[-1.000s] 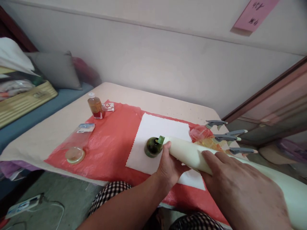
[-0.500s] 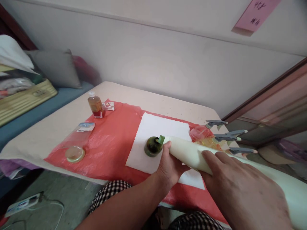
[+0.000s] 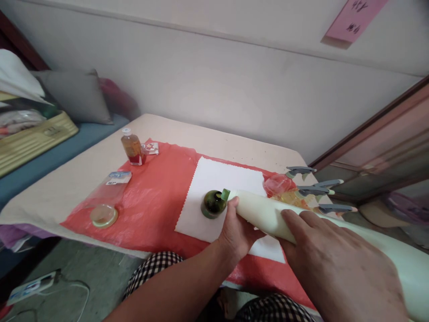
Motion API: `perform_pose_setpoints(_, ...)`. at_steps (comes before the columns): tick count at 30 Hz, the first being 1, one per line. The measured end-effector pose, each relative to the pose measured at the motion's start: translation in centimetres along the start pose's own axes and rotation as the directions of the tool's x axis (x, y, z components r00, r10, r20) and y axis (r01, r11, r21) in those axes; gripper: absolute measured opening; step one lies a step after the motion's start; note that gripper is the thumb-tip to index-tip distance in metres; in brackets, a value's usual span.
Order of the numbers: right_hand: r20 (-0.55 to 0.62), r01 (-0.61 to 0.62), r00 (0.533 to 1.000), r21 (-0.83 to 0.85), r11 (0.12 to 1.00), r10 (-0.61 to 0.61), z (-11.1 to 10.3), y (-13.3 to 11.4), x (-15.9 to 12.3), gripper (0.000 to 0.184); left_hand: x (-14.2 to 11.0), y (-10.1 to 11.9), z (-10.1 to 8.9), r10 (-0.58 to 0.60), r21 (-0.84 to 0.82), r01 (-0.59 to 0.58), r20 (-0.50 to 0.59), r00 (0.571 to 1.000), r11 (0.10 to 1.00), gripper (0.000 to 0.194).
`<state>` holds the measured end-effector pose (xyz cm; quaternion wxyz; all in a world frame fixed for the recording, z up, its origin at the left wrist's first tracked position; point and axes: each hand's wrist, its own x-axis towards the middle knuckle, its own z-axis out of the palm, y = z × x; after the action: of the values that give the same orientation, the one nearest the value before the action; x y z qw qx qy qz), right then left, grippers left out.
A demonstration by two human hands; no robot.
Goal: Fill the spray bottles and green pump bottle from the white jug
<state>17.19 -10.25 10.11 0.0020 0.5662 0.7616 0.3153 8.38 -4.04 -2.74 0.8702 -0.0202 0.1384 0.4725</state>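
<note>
A long pale green bottle (image 3: 259,210) lies tilted in both hands, its narrow end toward the left. My left hand (image 3: 238,235) wraps around it from below near that end, thumb on the near side. Further back, my right hand (image 3: 342,259) grips the bottle from above, fingers curled over it. The bottle's green spout (image 3: 225,194) hangs at the mouth of a round dark green jar (image 3: 213,206); whether they touch I cannot tell. Under the jar lies a white sheet with a scalloped edge (image 3: 197,190).
Red plastic sheeting (image 3: 161,192) covers much of the table (image 3: 187,129). On the left are an amber bottle (image 3: 133,150), a clear packet (image 3: 115,185) and a round lid (image 3: 104,216). Several grey-handled clips (image 3: 318,192) and bags (image 3: 279,183) sit at the right. A wall rises behind.
The view shifts very slightly. Both hands keep the bottle at the same tilt, its spout still at the jar's mouth.
</note>
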Motion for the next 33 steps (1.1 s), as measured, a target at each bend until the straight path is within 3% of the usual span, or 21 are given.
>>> perform_pose_setpoints(6,-0.023,0.008,1.0,-0.019,1.0,-0.009,-0.1,-0.04,-0.27,0.012,-0.02,-0.09,-0.32,0.003,-0.007,-0.002,0.033,0.999,1.0,0.062)
perform_pose_setpoints(12,0.027,0.008,1.0,-0.005,1.0,-0.007,-0.23,-0.03,-0.44,0.014,-0.19,-0.12,-0.25,0.005,-0.022,-0.004,0.047,0.999,1.0,0.059)
perform_pose_setpoints(24,-0.037,0.035,0.999,-0.016,0.999,-0.036,-0.37,-0.07,-0.36,0.015,0.08,-0.31,-0.78,-0.008,-0.016,0.01,0.091,0.996,1.0,0.062)
perform_pose_setpoints(33,-0.029,0.029,0.999,-0.02,0.999,-0.029,-0.51,-0.22,-0.35,0.014,-0.24,-0.18,-0.38,-0.01,-0.012,0.011,0.075,0.997,1.0,0.064)
